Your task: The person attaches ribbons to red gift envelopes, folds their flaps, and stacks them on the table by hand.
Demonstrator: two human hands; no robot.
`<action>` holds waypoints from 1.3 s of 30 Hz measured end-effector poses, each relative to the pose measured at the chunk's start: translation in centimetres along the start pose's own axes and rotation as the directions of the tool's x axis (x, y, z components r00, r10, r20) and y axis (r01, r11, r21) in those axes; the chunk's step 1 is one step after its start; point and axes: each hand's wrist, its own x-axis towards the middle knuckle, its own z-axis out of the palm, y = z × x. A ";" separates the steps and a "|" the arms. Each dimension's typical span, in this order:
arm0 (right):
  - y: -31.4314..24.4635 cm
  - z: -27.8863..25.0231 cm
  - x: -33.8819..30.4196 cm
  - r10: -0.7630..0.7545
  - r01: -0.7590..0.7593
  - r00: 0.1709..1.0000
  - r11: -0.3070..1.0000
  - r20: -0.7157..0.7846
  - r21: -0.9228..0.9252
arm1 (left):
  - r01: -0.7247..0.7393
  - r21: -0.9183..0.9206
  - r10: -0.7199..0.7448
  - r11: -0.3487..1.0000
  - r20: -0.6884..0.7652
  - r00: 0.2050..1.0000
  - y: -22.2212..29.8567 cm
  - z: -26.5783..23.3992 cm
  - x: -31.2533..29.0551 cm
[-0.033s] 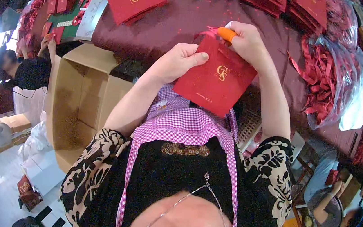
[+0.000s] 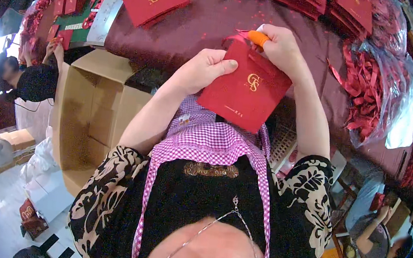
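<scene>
Head view: both our hands grip a red paper bag over the table's near edge.

Against the earlier frame we see no change. Our left hand (image 2: pixel 204 69) clasps the red paper bag (image 2: pixel 245 90) at its upper left corner, thumb across the front. Our right hand (image 2: pixel 278 47), one finger capped in orange, pinches the bag's top by the red ribbon (image 2: pixel 236 35). The bag's long axis tilts, mouth pointing away toward the maroon table (image 2: pixel 204 20), bottom toward our checked apron (image 2: pixel 210 142).
</scene>
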 end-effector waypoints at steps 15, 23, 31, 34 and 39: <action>-6.5 -1.5 -4.0 -0.382 0.480 0.873 0.784 0.304 -0.394 | -0.200 -0.153 0.144 0.968 -0.316 0.938 3.7 -3.1 2.2; -5.9 -2.7 3.8 -0.592 0.397 0.806 0.508 0.025 -0.764 | -0.366 -0.038 0.319 0.930 -0.415 0.852 12.6 -7.5 9.1; -2.3 -1.3 14.4 -0.544 0.135 0.830 0.406 -0.120 -0.904 | -0.038 0.906 0.589 0.422 -0.243 0.771 17.8 -14.6 21.2; 1.6 1.5 15.0 -0.491 0.130 0.865 0.414 -0.101 -0.901 | 0.074 0.815 0.452 0.575 -0.392 0.801 13.6 -14.8 23.8; 3.1 3.2 14.9 -0.453 0.193 0.890 0.466 -0.046 -0.864 | 0.333 0.694 0.286 0.638 -0.616 0.734 9.8 -16.5 26.5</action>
